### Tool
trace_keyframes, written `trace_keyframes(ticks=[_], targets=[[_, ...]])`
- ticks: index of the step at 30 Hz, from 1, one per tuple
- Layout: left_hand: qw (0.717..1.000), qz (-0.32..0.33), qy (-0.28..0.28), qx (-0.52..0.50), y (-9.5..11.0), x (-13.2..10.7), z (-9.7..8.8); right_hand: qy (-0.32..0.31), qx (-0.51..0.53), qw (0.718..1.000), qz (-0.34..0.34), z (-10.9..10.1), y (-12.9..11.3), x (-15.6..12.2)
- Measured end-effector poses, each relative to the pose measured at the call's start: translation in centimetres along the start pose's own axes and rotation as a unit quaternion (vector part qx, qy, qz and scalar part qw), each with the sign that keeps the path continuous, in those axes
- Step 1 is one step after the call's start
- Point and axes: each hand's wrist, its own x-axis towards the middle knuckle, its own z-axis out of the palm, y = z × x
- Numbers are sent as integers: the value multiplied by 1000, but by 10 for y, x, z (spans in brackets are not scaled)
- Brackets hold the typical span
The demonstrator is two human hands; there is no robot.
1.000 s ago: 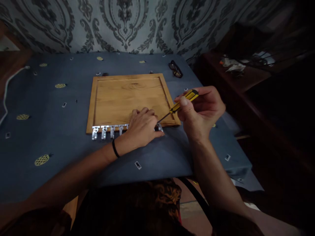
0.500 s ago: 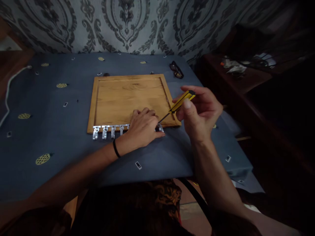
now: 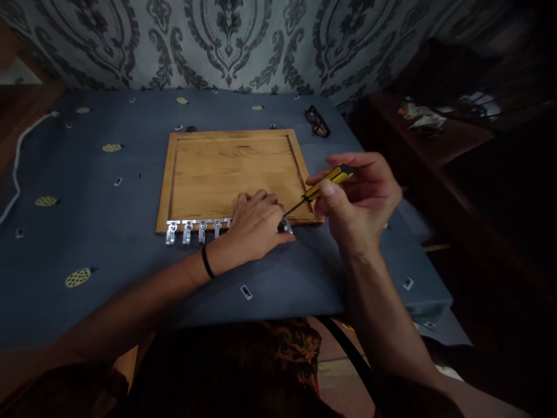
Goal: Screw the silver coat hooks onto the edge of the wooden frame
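A framed wooden board (image 3: 235, 168) lies flat on the cloth-covered table. Along its near edge runs a metal hook rail (image 3: 202, 228) with several silver hooks. My left hand (image 3: 257, 225) covers the right half of the rail, fingers bent over onto the board and thumb at the near side, holding it down against the edge. In my right hand (image 3: 365, 197) is a yellow and black screwdriver (image 3: 333, 179), its handle between thumb and fingers. The shaft slants down left to the rail's right end, beside my left thumb. The exact tip contact is too small to make out.
Sunglasses (image 3: 317, 121) lie beyond the board's far right corner. A white cable (image 3: 20, 145) runs along the left side. At the right stands a dark cabinet (image 3: 452, 139) with crumpled items on top. A small dark object (image 3: 139, 175) lies left of the board.
The view has shifted slightly, moving everything a little to the right. The screwdriver handle shows a different side and seems turned in my right fingers. My left hand stays on the rail.
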Motion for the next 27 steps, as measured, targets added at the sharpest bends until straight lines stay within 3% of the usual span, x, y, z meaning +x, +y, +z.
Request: trace_keyframes(ticks=[5, 15, 21, 27], targets=[[1000, 3, 4, -6, 0, 0, 0, -26, -21, 999, 12, -3, 1, 1], [1000, -7, -21, -14, 2, 0, -3, 152, -45, 982, -104, 6, 2, -2], [1000, 3, -6, -8, 0, 0, -1, 133, -67, 986, -73, 5, 2, -2], [1000, 8, 3, -2, 0, -1, -1, 119, -64, 984, -120, 3, 11, 1]])
